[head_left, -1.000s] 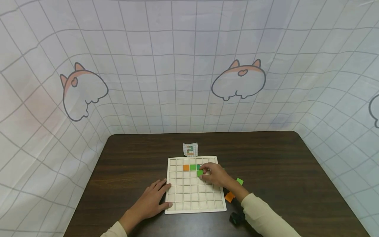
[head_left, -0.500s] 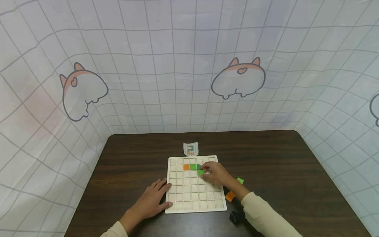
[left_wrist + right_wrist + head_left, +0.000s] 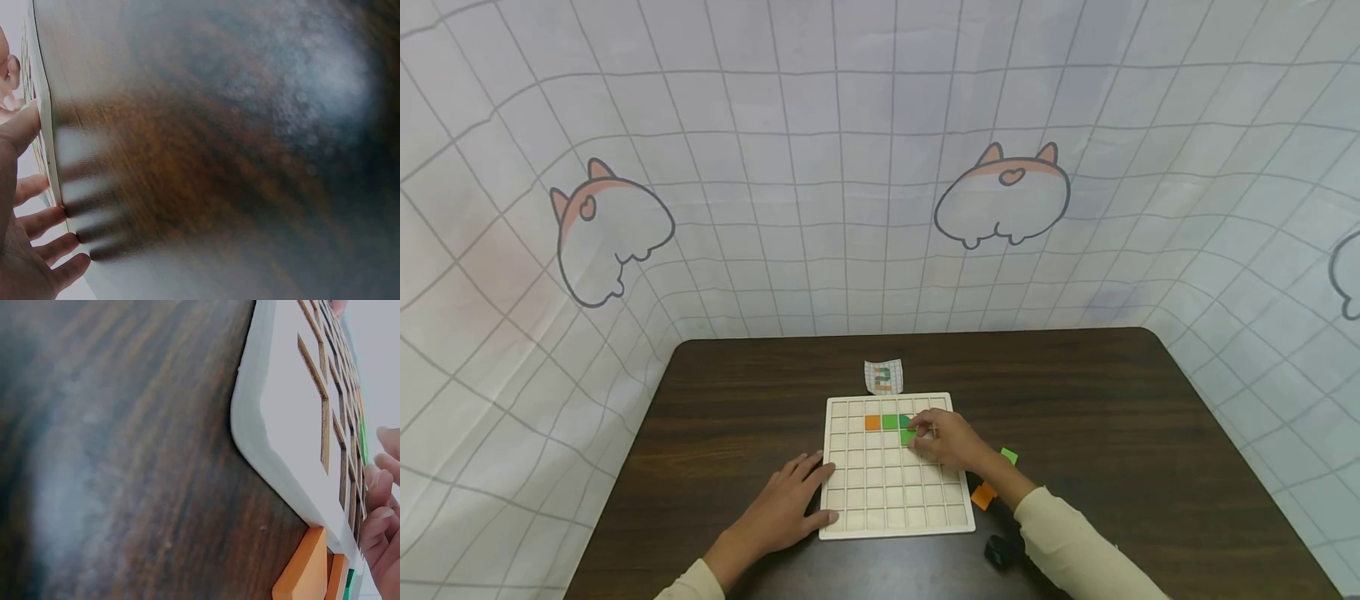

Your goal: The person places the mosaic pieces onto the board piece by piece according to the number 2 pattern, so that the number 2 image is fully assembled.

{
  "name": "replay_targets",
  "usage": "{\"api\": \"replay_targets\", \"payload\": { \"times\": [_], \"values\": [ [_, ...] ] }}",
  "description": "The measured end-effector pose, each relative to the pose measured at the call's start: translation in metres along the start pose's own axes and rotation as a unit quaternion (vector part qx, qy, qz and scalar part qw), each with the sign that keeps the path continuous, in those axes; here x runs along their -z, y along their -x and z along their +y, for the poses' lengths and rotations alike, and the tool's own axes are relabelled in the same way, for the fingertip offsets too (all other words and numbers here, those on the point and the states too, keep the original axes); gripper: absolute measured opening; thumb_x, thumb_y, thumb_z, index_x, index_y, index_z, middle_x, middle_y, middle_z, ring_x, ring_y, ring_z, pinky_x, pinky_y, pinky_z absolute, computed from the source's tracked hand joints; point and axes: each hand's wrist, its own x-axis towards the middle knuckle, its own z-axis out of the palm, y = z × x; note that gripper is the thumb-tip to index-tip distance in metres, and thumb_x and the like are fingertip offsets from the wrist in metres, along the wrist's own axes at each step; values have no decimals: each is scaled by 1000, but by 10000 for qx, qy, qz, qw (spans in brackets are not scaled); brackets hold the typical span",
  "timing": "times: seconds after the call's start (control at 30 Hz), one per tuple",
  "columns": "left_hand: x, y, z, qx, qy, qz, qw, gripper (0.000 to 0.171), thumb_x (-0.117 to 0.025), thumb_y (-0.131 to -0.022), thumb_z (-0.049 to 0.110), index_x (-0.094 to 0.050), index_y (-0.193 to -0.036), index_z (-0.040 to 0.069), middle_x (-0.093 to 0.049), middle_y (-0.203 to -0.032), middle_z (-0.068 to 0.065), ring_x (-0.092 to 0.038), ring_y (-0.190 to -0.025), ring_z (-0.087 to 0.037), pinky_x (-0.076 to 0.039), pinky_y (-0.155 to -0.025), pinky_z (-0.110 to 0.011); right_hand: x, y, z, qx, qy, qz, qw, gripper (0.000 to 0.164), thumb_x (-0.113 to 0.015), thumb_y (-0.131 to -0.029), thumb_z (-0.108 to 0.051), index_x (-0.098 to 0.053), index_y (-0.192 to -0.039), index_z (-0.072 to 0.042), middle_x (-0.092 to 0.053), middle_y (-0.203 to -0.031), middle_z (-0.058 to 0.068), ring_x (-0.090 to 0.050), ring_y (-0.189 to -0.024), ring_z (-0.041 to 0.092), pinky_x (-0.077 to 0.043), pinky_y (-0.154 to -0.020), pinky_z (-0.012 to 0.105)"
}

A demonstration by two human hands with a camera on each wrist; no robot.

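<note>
A cream grid board (image 3: 880, 479) lies on the dark wooden table. In its second row sit an orange tile (image 3: 872, 422), a bright green tile (image 3: 890, 422) and a dark green tile (image 3: 904, 422), side by side. Below the dark green one is another bright green tile (image 3: 907, 437); my right hand (image 3: 951, 437) pinches it, index finger at its far edge and thumb at its near edge. My left hand (image 3: 786, 504) rests along the board's left edge with fingers spread. The left wrist view shows the left fingertips (image 3: 55, 215) touching that edge.
Loose orange tiles (image 3: 983, 496) and a light green tile (image 3: 1009, 456) lie right of the board, partly under the right forearm. A small paper card (image 3: 883, 377) with a coloured grid pattern lies behind it. A black object (image 3: 1000, 552) sits near the right sleeve.
Both hands stay almost where they were, and the tiles on the board keep their places. Only the camera view shifts slightly.
</note>
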Motion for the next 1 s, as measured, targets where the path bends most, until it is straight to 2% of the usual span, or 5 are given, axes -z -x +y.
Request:
{"api": "replay_targets", "payload": {
  "times": [0.1,0.2,0.37,0.63,1.0],
  "values": [
    [-1,-1,-1,-13,-25,12,10000,70,-66,-93,52,-46,-150,15,-37,-159,-17,-35,-144,-45,-35,-105,-70,4,2,2,-107,-153,25,9998,21,-67,-97,-17,-71,-115,-8,-66,-96,-4,-59,-90,11,-52,-83,31],
    [-2,-1,-1,6,-49,-5,10000,71,-66,-93,53,-46,-150,16,-37,-159,-17,-36,-144,-45,-35,-105,-70,10,6,6,-294,-348,59,9989,21,-65,-99,-18,-70,-117,-9,-65,-95,-4,-60,-86,11,-51,-75,28],
    [-3,-2,0,61,-13,-54,10000,71,-66,-93,54,-47,-150,16,-37,-159,-17,-35,-144,-45,-34,-106,-70,25,16,13,-419,-449,340,9975,24,-65,-99,-21,-70,-118,-8,-65,-95,2,-52,-69,14,-44,-62,25],
    [0,-1,1,79,-5,-63,9999,71,-67,-93,52,-47,-149,15,-37,-159,-17,-35,-145,-44,-34,-106,-69,52,36,30,-680,-716,666,9929,30,-55,-105,-25,-66,-123,-3,-69,-98,15,-51,-47,14,-47,-49,28],
    [0,-2,2,165,38,-120,9998,71,-67,-92,53,-46,-150,17,-36,-160,-16,-34,-145,-43,-33,-108,-69,66,44,42,-828,-328,842,9925,25,-67,-98,-20,-68,-116,-3,-65,-93,5,-53,-54,12,-48,-52,27]
  ]
}}
